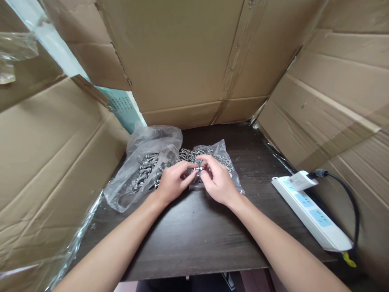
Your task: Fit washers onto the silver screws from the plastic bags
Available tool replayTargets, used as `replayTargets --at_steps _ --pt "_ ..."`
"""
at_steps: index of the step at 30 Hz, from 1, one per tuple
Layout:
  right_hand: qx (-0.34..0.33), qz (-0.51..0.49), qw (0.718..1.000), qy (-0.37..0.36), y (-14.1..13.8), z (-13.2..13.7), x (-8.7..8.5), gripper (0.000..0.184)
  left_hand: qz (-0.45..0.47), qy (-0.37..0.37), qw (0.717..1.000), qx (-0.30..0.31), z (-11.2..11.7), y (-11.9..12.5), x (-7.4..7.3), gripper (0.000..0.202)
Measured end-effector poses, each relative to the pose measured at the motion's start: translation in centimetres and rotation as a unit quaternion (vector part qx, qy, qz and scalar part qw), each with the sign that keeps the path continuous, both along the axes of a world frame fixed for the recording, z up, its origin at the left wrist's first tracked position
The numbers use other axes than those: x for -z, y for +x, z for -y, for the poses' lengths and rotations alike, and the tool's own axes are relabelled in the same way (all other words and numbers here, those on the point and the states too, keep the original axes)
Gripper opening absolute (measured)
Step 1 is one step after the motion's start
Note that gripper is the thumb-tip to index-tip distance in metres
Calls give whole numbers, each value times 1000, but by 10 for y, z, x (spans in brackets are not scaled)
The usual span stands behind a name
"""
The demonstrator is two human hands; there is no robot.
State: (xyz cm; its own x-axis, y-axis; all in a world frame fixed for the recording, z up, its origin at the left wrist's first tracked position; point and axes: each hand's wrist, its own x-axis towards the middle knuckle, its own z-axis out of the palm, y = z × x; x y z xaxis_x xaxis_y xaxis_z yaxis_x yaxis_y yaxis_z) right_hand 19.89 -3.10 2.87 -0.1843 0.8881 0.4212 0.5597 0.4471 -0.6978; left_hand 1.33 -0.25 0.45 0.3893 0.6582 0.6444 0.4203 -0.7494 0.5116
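A small silver bolt is held level between my two hands, above the near edge of the loose metal parts. My left hand pinches one end with thumb and fingertips. From the other side, the thumb and fingers of my right hand close around the other end, where a nut or washer seems to sit; the detail is too small to make out. Left of my hands, a clear plastic bag holds many bolts. Behind and under my right hand, a second plastic bag carries washers and nuts with more bolts.
The dark wooden table is walled by cardboard panels at the back and both sides. On the right lies a white power strip with a plugged-in adapter and a black cable curving along the wall.
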Motion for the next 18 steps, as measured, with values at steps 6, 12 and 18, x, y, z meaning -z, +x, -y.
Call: replayTargets --at_steps 6,12,18 --pt "14 -1 1000 -7 0 0 2 35 -4 -1 1000 -4 0 0 -1 9" --pt "10 -4 1000 -7 -1 0 1 30 -7 0 1000 -4 0 0 0 9" --pt "14 9 1000 10 0 0 2 33 -1 0 1000 1 -1 1 2 9"
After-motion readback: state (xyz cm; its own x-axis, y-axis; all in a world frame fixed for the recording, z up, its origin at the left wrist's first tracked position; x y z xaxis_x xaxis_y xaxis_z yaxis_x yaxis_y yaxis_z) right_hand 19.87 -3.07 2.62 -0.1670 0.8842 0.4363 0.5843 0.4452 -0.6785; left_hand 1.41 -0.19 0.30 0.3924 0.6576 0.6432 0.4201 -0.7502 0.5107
